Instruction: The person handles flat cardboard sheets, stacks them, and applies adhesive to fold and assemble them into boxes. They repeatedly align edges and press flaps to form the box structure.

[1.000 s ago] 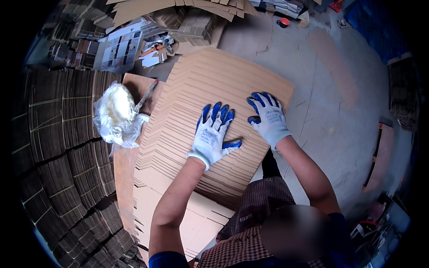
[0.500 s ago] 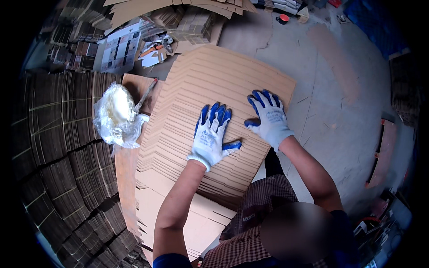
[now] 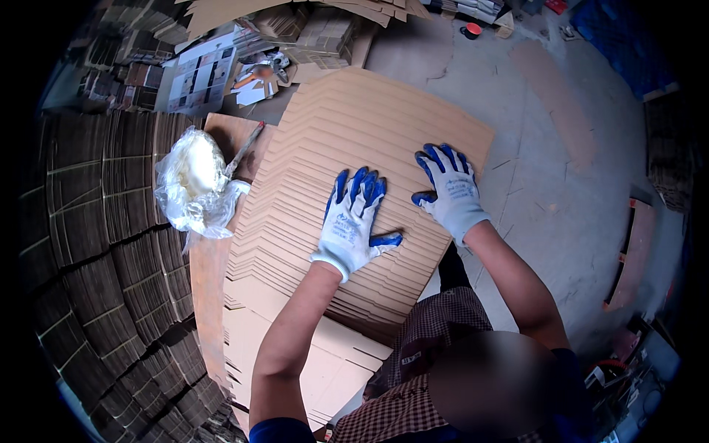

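Many flat brown cardboard sheets [image 3: 317, 133] lie fanned out in overlapping steps on a wooden board. Both my hands wear white work gloves with blue-coated fingers. My left hand [image 3: 351, 225] rests flat on the middle of the fanned sheets, fingers stretched and thumb out to the right. Along the right edge of the fan, my right hand [image 3: 450, 188] lies with its fingers spread and pointing away from me. Neither hand grips anything. Nearer to my body, a lower stack of lighter cardboard [image 3: 295, 340] shows beneath my left forearm.
A clear plastic bag with whitish paste [image 3: 203, 173] and a brush [image 3: 246, 150] sit on the wooden board [image 3: 209, 295] at the left. Tied cardboard bundles [image 3: 96, 192] fill the left side. More cardboard [image 3: 317, 33] lies at the far end. Concrete floor [image 3: 532, 184] extends right.
My right hand has shifted slightly right and away from me on the sheets. My left hand stays nearly in place, flat on the cardboard.
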